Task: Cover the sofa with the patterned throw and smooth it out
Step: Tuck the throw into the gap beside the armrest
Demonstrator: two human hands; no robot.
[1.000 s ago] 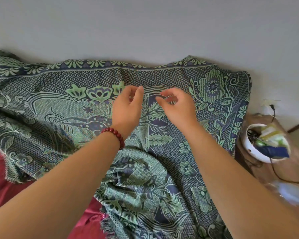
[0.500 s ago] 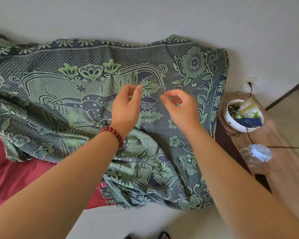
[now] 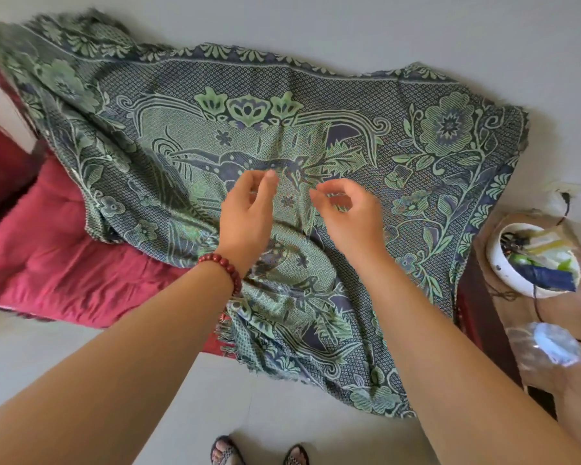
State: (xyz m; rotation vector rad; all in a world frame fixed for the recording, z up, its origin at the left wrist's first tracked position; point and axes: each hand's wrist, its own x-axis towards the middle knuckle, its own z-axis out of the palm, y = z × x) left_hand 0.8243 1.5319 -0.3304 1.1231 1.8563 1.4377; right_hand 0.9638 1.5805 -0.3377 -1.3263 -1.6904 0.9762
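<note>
The green and navy patterned throw (image 3: 399, 196) lies spread over the right part of the red sofa (image 3: 64, 263), rumpled in the middle, and its fringed edge hangs down the front. The left part of the red seat is bare. My left hand (image 3: 249, 213), a red bead bracelet on its wrist, hovers over the throw's centre with its fingers loosely bent and nothing in them. Beside it, my right hand (image 3: 349, 216) hangs with fingers loosely curled and holds no fabric.
A wooden side table (image 3: 550, 380) stands against the sofa's right end. On it are a white bowl (image 3: 503, 263) of odds and ends, a cable and a plastic bottle (image 3: 547, 344). My sandalled feet (image 3: 225, 453) stand on pale floor in front of the sofa.
The view has pulled back and down, so more of the throw, the sofa front and the floor show. Both hands have drawn back from the backrest to above the seat.
</note>
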